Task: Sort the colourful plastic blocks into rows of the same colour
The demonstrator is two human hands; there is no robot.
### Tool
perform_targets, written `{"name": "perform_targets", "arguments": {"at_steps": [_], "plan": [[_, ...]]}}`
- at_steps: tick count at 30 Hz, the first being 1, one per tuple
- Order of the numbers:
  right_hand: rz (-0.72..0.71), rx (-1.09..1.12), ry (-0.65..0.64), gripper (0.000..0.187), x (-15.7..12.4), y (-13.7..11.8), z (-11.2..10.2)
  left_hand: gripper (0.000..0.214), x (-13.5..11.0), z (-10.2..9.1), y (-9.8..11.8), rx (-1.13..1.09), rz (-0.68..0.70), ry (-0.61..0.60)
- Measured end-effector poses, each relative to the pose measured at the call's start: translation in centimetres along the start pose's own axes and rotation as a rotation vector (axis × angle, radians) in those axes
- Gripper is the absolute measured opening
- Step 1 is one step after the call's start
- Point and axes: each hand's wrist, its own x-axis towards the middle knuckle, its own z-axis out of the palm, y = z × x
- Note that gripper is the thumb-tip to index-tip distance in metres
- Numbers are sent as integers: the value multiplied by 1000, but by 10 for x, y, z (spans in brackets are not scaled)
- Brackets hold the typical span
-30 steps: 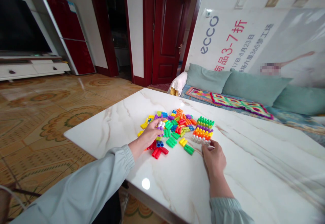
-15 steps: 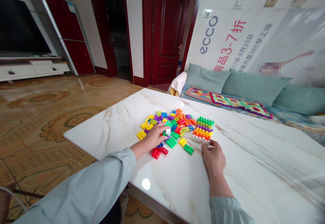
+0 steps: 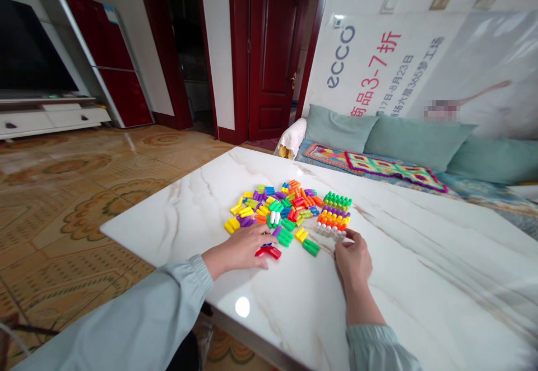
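A pile of small coloured plastic blocks [image 3: 281, 208] lies on the white marble table [image 3: 420, 281]. My left hand [image 3: 244, 246] rests at the pile's near edge, thumb and fingers closed around a red block [image 3: 270, 251] with a blue piece beside it. A white block [image 3: 273, 217] lies loose in the pile just beyond it. To the right sits a joined panel of blocks [image 3: 334, 217] in green, purple, orange and white rows. My right hand [image 3: 353, 259] is closed on the panel's near white row with its fingertips.
The table's left edge and near corner drop to a patterned tile floor [image 3: 63, 191]. A sofa with teal cushions [image 3: 412, 147] and a colourful mat runs behind the table. A dark red door [image 3: 273, 51], a TV and a white cabinet stand at the back.
My left hand let go of a white block in the pile and pulled back towards me onto the red block. My right hand stayed at the panel.
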Motion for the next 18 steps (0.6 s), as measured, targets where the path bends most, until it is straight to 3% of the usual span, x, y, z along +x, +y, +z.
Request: {"name": "perform_targets", "arguments": {"at_steps": [4, 6, 9, 12, 18], "plan": [[-189, 211, 249, 37, -5, 2, -2, 21, 9, 12, -5, 13, -2, 60], [-366, 319, 270, 29, -10, -3, -2, 18, 15, 15, -7, 3, -19, 125], [-660, 339, 73, 21, -23, -18, 5, 20, 21, 16, -8, -64, -23, 200], [-921, 192, -109, 20, -39, -37, 17, 22, 22, 15, -7, -107, 6, 211], [-941, -38, -136, 18, -65, -57, 35, 21, 15, 13, -7, -48, 12, 194]]}}
